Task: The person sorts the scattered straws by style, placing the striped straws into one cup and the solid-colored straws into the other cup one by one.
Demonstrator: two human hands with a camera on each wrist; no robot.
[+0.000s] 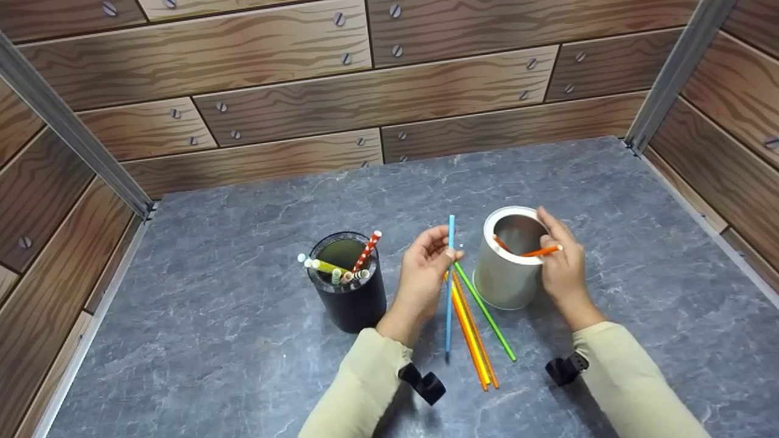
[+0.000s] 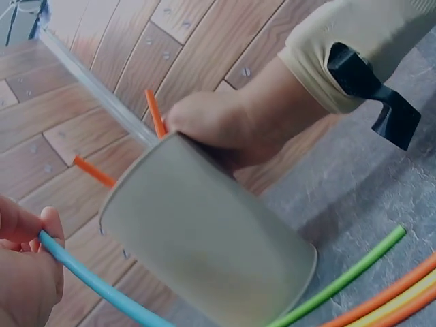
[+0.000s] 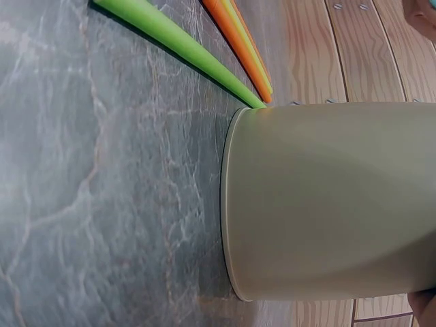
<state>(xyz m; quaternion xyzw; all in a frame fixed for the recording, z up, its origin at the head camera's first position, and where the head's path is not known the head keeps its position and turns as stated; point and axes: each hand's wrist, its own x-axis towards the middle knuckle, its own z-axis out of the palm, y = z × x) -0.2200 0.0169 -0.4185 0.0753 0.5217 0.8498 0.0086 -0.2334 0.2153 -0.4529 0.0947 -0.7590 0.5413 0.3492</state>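
Observation:
My left hand (image 1: 443,250) pinches a blue straw (image 1: 450,292) near its upper end; the straw runs back toward me, its lower end near the table. The same blue straw (image 2: 95,283) passes under my left fingers (image 2: 30,252) in the left wrist view. My right hand (image 1: 549,242) pinches an orange straw (image 1: 540,250) across the rim of a pale metal cup (image 1: 505,274), and a second orange straw (image 1: 500,243) leans inside it. The cup (image 3: 327,197) fills the right wrist view. A black cup (image 1: 350,298) to the left holds several straws.
Between the hands a green straw (image 1: 485,311) and orange and yellow straws (image 1: 471,331) lie on the grey stone-look tabletop (image 1: 243,365). Wood-pattern walls (image 1: 365,91) with metal corner posts close in the back and both sides.

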